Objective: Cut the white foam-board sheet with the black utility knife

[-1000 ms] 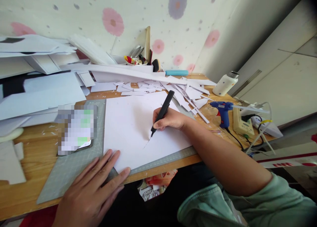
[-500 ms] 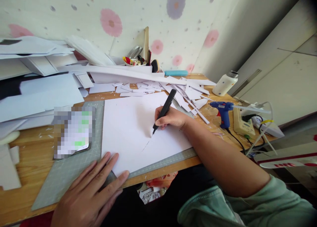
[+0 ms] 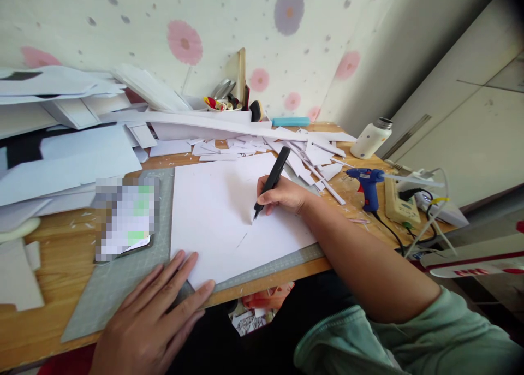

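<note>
Slightly farther up the white sheet (image 3: 204,216) than a moment ago, the black pen-like tool (image 3: 272,178) has its tip just beyond a short dark line (image 3: 242,240). The right hand (image 3: 283,194) grips it between bent fingers and thumb. The left hand (image 3: 149,315) is spread open, fingertips at the sheet's near left corner, over the grey mat (image 3: 96,304) on the table (image 3: 61,282). The blue glue gun (image 3: 369,188) lies to the right

Smooth matt white sheet (image 3: 213,216), wooden table (image 3: 69,277)
</note>
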Demonstrator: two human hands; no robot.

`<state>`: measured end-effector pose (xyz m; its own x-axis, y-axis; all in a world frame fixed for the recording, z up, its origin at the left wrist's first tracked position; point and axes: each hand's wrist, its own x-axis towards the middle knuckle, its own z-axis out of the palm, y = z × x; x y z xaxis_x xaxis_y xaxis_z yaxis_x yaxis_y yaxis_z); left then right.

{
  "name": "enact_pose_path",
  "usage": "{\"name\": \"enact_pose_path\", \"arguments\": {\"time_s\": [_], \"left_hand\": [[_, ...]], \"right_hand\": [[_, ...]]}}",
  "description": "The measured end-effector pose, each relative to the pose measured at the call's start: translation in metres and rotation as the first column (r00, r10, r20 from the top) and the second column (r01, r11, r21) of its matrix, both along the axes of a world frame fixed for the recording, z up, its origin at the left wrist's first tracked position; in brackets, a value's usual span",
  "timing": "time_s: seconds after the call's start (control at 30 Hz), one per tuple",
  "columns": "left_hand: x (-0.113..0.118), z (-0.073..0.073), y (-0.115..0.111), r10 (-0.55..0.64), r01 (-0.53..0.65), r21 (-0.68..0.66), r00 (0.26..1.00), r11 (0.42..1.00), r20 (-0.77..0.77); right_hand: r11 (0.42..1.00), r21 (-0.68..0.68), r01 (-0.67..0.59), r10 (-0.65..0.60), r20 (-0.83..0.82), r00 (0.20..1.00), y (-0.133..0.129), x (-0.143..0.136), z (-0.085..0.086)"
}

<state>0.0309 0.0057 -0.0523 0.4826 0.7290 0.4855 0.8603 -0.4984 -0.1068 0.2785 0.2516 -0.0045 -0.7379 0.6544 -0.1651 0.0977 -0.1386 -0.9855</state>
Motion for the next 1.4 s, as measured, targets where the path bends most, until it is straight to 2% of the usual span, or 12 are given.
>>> {"name": "enact_pose_path", "arguments": {"time_s": [0.13,0.27,0.5,0.7,0.83,1.07,1.4], "left_hand": [[0.003,0.003,0.0,0.011,-0.011,0.005,1.0,1.0,0.01],[0.004,0.002,0.0,0.022,-0.022,0.018,1.0,1.0,0.023],[0.009,0.002,-0.002,0.047,-0.047,0.008,0.999,0.999,0.025],[0.013,0.004,-0.005,0.083,-0.081,-0.028,0.992,0.996,0.09],[0.015,0.003,-0.007,0.099,-0.096,-0.034,0.991,0.995,0.096],[0.016,0.005,-0.005,0.089,-0.088,-0.014,0.993,0.996,0.083],[0.016,0.006,-0.006,0.096,-0.094,-0.026,0.994,0.995,0.061]], "right_hand": [[0.998,0.028,0.048,-0.047,-0.048,0.998,-0.01,0.0,0.006],[0.995,0.021,0.097,-0.094,-0.119,0.988,-0.037,-0.007,0.014],[0.982,0.024,0.189,-0.187,-0.076,0.979,-0.099,-0.041,0.011],[0.949,0.131,0.287,-0.29,0.003,0.957,-0.134,-0.063,0.009],[0.936,0.135,0.326,-0.33,0.011,0.944,-0.141,-0.066,0.009],[0.926,0.192,0.326,-0.33,-0.011,0.944,-0.146,-0.066,0.006],[0.928,0.254,0.272,-0.293,0.048,0.955,-0.146,-0.063,0.005]]}}
